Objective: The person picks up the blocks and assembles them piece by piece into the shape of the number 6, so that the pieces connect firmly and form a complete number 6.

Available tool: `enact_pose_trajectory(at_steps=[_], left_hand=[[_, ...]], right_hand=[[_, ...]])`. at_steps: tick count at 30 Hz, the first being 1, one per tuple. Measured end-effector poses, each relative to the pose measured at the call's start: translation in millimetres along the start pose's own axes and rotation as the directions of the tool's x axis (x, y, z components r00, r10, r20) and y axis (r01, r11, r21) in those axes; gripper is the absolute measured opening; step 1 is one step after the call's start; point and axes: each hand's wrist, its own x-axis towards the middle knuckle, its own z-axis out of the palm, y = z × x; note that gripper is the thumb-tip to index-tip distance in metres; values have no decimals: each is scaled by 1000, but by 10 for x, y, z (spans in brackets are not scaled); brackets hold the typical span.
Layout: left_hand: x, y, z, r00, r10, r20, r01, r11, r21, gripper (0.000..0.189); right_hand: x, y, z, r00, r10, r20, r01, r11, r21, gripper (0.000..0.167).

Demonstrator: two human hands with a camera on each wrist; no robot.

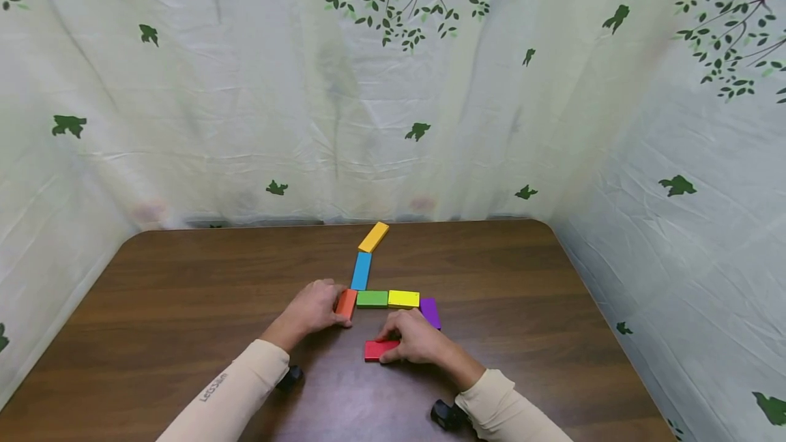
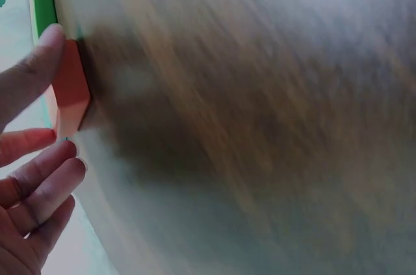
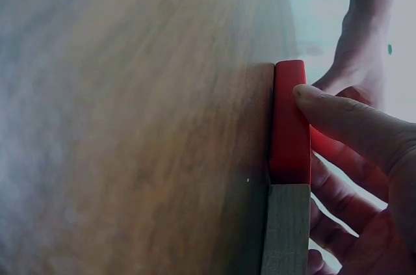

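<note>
My left hand (image 1: 316, 307) pinches an orange block (image 1: 346, 303) between thumb and fingertips; the left wrist view shows the thumb at one end of this orange block (image 2: 71, 83) and a fingertip near the other. My right hand (image 1: 413, 337) grips a red block (image 1: 373, 350) lying flat on the table, thumb on its near side. In the right wrist view, a grey wood-like block (image 3: 287, 229) touches the end of the red block (image 3: 290, 122); in the head view my hand hides it. Beyond the hands lie green (image 1: 372, 299), yellow (image 1: 403, 299) and purple (image 1: 431, 313) blocks, end to end.
A blue block (image 1: 361, 271) runs back from the orange one, with an amber block (image 1: 373, 237) slanting right behind it. The brown wooden table (image 1: 202, 285) ends at a white leaf-print curtain (image 1: 282, 101). Dark wrist cameras (image 1: 447, 415) sit under both forearms.
</note>
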Motion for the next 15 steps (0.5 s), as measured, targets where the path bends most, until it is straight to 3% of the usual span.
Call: enact_pose_trajectory(at_steps=[5, 15], left_hand=[[-5, -31, -20, 999, 48, -12, -47, 994, 99, 67], [-2, -23, -12, 1000, 28, -8, -26, 985, 173, 70]], right_hand=[[-2, 7, 2, 1000, 0, 4, 0, 1000, 5, 28], [0, 9, -1, 1000, -5, 7, 4, 1000, 22, 27]])
